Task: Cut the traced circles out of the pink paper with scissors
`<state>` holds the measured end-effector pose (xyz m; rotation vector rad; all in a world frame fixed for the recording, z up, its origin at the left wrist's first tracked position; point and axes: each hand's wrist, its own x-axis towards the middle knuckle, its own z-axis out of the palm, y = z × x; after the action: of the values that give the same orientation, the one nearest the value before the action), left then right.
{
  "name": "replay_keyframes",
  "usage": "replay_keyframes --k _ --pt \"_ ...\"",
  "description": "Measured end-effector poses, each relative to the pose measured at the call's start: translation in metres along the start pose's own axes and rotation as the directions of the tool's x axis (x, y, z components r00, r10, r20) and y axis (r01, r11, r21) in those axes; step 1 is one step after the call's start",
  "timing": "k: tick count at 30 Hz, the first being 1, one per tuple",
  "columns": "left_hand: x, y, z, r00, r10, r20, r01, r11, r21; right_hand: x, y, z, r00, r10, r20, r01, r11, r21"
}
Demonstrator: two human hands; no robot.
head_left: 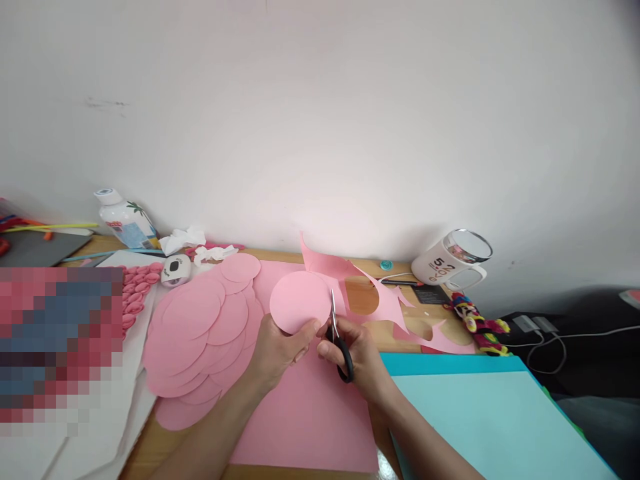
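The person is cutting a pink paper circle [300, 301], and the trimming looks to be in its closing stretch, since nearly the whole rim is reading as a clean curve. The left hand [277, 348] is pinching the circle by its lower edge, thumb on top and fingers underneath, and is holding it raised above the full pink sheet [305, 413] lying near the front edge of the tabletop [390, 337]. The right hand [356, 355] is gripping the black-handled scissors [337, 343], fingers closed through the loops, with the blades pointing up and away and lying along the circle's right rim; whether the blades are parted is too fine to tell. Just left of the hands, a fanned pile of cut pink circles [200, 340] is lying on the tabletop, while the leftover pink offcut [370, 293] with round holes is curling up toward the back edge. A white mug [450, 263] is lying tipped on its side near the back right corner, and a teal sheet [480, 420] is covering the front right corner. The coming move seems to be calling for the left hand to rotate the circle a little so the blades can follow the curve smoothly, keeping the thumb clear of the blades
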<state>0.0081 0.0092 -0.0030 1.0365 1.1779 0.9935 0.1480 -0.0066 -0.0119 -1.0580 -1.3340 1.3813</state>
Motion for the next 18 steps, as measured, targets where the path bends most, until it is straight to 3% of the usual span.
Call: replay_keyframes --k 18 --pt "0.0012 -0.0006 -0.0006 0.999 0.044 -0.022 -0.044 0.999 0.002 -0.0005 -0.0045 0.0008 1.0 0.014 0.008 -0.014 1.0 -0.023"
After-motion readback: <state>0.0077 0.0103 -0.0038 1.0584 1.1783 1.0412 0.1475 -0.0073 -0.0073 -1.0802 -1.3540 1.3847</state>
